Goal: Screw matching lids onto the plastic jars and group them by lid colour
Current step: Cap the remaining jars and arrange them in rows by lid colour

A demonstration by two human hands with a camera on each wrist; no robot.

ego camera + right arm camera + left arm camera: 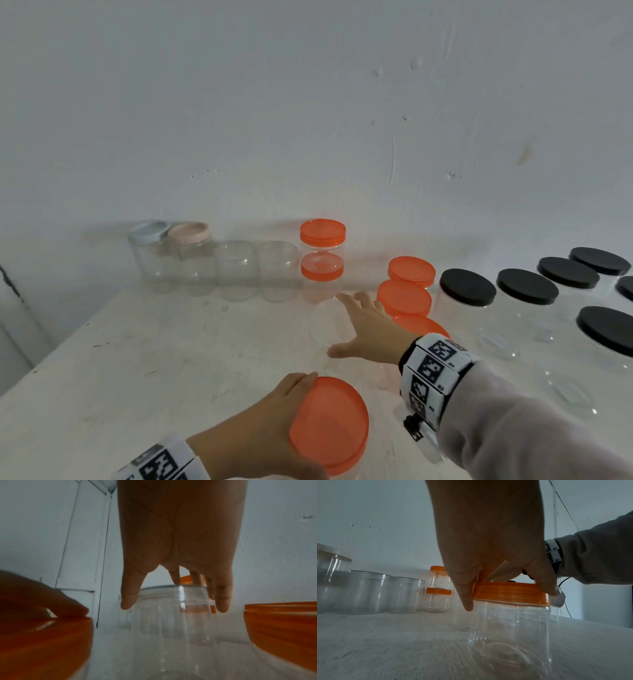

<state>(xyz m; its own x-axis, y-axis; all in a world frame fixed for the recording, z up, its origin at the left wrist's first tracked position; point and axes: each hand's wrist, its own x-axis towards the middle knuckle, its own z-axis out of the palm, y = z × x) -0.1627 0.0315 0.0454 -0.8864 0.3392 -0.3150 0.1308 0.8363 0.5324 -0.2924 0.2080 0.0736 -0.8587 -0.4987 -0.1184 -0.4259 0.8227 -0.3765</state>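
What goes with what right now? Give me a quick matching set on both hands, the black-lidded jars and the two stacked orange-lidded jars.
1. left hand
2. right hand
3. black-lidded jars
4. stacked orange-lidded jars

a. far right of the table
b. against the back wall
c. grips an orange lid on a jar
d. spread over an open clear jar

Pairs: 1-c, 2-d, 3-a, 4-b

**Worktop and its load**

The pale, scuffed wooden worktop [144, 349] carries clear plastic jars: open ones [236, 270] along the wall, orange-lidded jars [404, 298] mid-right, black-lidded jars [467, 291] at right, and one lidless jar [329, 322] centrally.
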